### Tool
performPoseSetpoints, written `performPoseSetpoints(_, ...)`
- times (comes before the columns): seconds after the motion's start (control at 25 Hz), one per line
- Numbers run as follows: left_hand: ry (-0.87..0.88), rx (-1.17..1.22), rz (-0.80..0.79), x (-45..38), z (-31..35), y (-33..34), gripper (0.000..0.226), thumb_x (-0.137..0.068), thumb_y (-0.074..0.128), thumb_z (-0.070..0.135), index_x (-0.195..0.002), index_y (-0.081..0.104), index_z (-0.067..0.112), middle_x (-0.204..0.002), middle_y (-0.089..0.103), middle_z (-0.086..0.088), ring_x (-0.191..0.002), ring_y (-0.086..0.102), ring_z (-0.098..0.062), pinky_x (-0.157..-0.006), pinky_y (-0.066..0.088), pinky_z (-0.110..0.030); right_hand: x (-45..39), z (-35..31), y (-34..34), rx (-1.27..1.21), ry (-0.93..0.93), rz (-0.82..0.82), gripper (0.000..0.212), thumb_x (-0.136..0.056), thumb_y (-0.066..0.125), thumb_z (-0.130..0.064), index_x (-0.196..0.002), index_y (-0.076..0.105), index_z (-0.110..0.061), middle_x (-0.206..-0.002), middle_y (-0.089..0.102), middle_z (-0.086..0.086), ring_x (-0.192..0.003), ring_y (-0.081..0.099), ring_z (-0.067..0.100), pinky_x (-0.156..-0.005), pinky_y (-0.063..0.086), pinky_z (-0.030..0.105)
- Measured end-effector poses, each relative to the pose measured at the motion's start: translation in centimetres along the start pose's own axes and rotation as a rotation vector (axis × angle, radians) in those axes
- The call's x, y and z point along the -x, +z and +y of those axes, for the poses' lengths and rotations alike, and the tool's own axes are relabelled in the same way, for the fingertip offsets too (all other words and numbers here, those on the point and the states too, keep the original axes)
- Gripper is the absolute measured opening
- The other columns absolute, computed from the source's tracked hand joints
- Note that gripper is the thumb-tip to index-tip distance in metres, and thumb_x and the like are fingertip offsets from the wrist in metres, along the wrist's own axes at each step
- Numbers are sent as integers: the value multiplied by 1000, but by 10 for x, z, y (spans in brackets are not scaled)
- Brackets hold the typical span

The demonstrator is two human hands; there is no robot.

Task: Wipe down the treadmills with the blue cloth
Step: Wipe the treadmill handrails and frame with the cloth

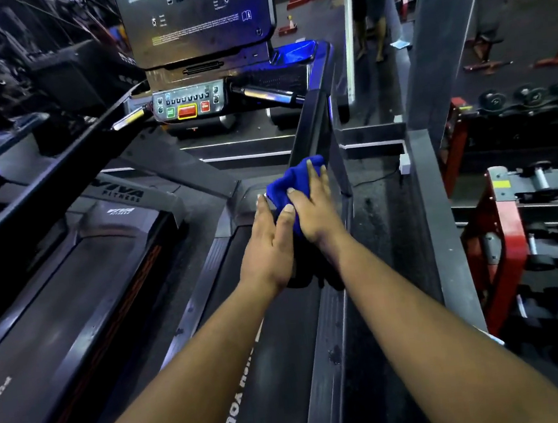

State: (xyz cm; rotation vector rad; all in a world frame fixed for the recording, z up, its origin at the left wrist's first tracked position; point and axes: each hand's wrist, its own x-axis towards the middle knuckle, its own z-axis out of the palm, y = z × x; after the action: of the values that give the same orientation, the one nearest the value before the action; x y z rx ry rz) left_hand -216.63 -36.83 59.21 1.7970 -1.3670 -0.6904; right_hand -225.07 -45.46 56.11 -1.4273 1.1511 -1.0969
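A bunched blue cloth [293,180] lies against the right handrail [312,128] of the treadmill in front of me. My right hand [315,207] lies over the cloth with its fingers curled onto it. Beside it, my left hand [269,246] touches the cloth's lower left edge with its thumb against the fabric. The lower part of the cloth is hidden under both hands. The treadmill's belt [270,367] runs under my forearms, and its control panel [189,103] with red and green buttons sits ahead.
A second treadmill [72,284] stands to the left. On the console tray lies another blue cloth [298,52]. A red dumbbell rack [526,219] stands to the right behind a grey pillar [438,39]. A person's legs [369,40] show at the far back.
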Motion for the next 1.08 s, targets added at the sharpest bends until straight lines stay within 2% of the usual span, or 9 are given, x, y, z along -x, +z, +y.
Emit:
performPoseSetpoints(0.2,-38,-48,1,5,2,0,88,-80,31,75,-156,23,31,-164,16,12,-142,13,10,-108,9,-11,83,22,9,-73,-123,-55,75,-85,34,-60,-156,20,-38,-165,-6,-16,-147,-10,-6,-121,1,24)
performPoseSetpoints(0.32,-26,-45,31,1,1,5,75,-83,35,75,-149,34,37,-161,24,13,-140,17,14,-116,13,-14,44,17,4,7,-75,-70,68,-88,40,-54,-153,21,-46,-164,-10,-19,-150,-10,1,-121,6,50)
performPoseSetpoints(0.4,-9,-81,43,-1,-1,5,82,-85,32,77,-154,27,34,-163,21,12,-146,16,7,-124,14,-30,-8,-3,-6,125,-51,-83,63,-93,48,-43,-152,27,-44,-165,-7,-18,-152,-7,9,-115,11,68)
performPoseSetpoints(0.48,-19,-129,57,-1,-1,6,85,-84,30,74,-157,19,30,-165,15,11,-148,10,5,-125,11,-34,-32,-7,-13,161,-77,-65,61,-93,51,-41,-151,31,-41,-165,-3,-18,-152,-5,12,-111,15,72)
performPoseSetpoints(0.68,-68,-52,63,-3,-11,5,87,-84,40,83,-155,26,34,-160,31,9,-147,27,-5,-122,23,-46,60,26,-3,24,-153,-92,70,-89,33,-58,-153,6,-50,-163,-15,-23,-150,-15,3,-120,8,59)
performPoseSetpoints(0.76,-72,-87,56,-3,-7,4,85,-85,38,81,-154,29,33,-160,31,9,-147,26,-5,-122,22,-45,42,27,-3,-6,-147,-87,70,-90,38,-57,-152,6,-53,-163,-14,-23,-150,-14,4,-119,6,61)
performPoseSetpoints(0.88,-40,-209,25,0,-1,6,85,-86,31,74,-157,21,28,-164,17,11,-148,11,4,-122,9,-25,-22,26,-11,-77,-40,-22,71,-90,43,-55,-155,17,-43,-167,-3,-12,-153,-3,12,-121,6,59)
performPoseSetpoints(0.96,-73,-236,39,3,2,6,88,-82,27,74,-157,17,28,-165,12,13,-147,7,8,-119,6,-18,-24,33,-10,-150,1,32,79,-88,37,-62,-158,16,-33,-167,4,-5,-153,-1,10,-124,5,47)
performPoseSetpoints(1.08,-54,-183,42,6,-1,5,91,-79,30,82,-155,21,33,-164,15,15,-146,10,10,-120,11,-23,56,29,6,-212,8,-27,83,-85,32,-65,-158,9,-34,-167,-3,-10,-150,-10,0,-123,-5,26)
